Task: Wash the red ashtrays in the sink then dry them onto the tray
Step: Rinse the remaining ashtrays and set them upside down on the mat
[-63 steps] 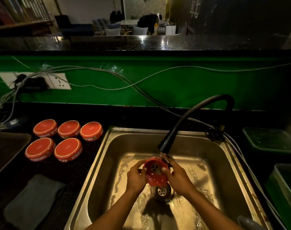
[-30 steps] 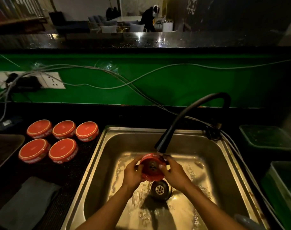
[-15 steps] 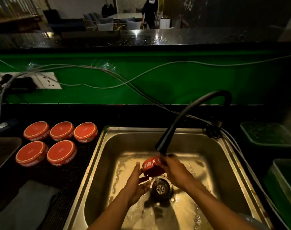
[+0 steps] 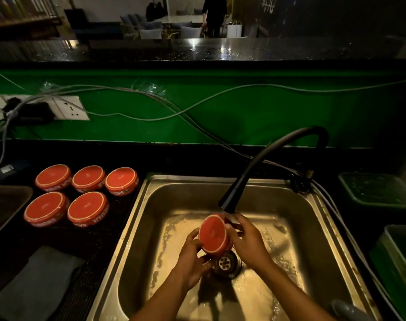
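Dim bar kitchen, black counter, green wall. Both hands, left and right, gripped an ashtray over the steel sink under the tap. Five more ashtrays sat upside down on the counter; lettering too small to read properly.

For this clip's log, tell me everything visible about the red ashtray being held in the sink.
The held ashtray is a round, shallow red dish with a pale band along its rim, glossy and wet-looking. It is tilted with its flat red underside toward the camera, so its inside is hidden. It sits just below the black faucet spout, above the drain of the steel sink. The left hand grips its lower left edge; the right hand holds its right side.
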